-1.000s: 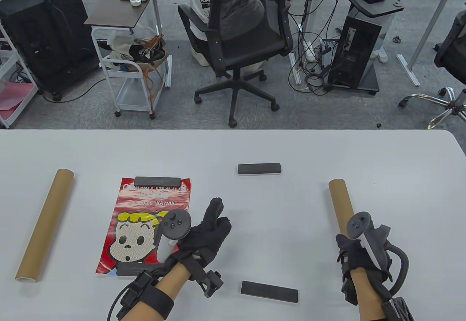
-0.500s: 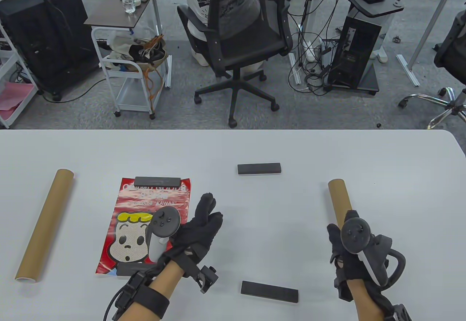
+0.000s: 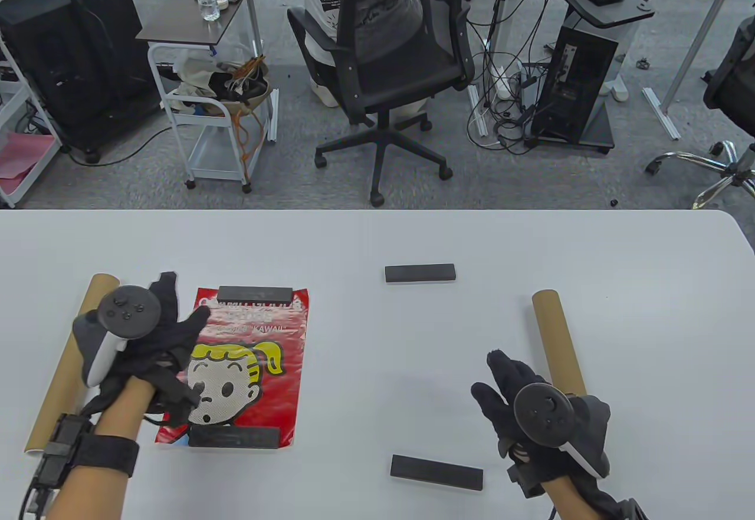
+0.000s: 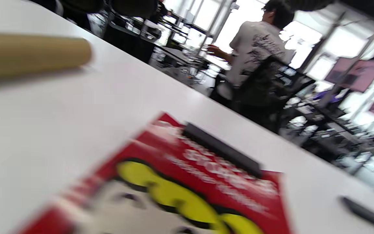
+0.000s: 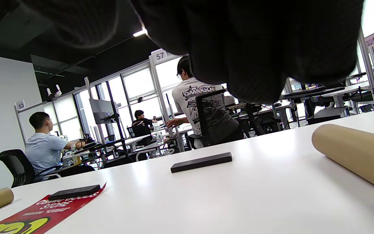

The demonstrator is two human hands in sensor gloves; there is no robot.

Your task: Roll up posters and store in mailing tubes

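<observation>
A red poster (image 3: 253, 361) with a cartoon face lies flat on the table, left of centre. A black bar (image 3: 255, 293) weighs down its top edge and another black bar (image 3: 233, 436) its bottom edge. A brown mailing tube (image 3: 50, 396) lies to its left and a second tube (image 3: 554, 331) at the right. My left hand (image 3: 177, 302) hovers open between the left tube and the poster's left edge and holds nothing. My right hand (image 3: 492, 375) is open and empty, just left of the right tube. In the left wrist view the poster (image 4: 190, 182) and the tube (image 4: 34, 53) are blurred.
Two loose black bars lie on the table, one at the middle back (image 3: 420, 273) and one near the front edge (image 3: 436, 471). Beyond the table's far edge a person sits in an office chair (image 3: 389, 66).
My left hand has swung left across the poster, from its right side to beside the left tube. My right hand has moved left and forward, off the right tube.
</observation>
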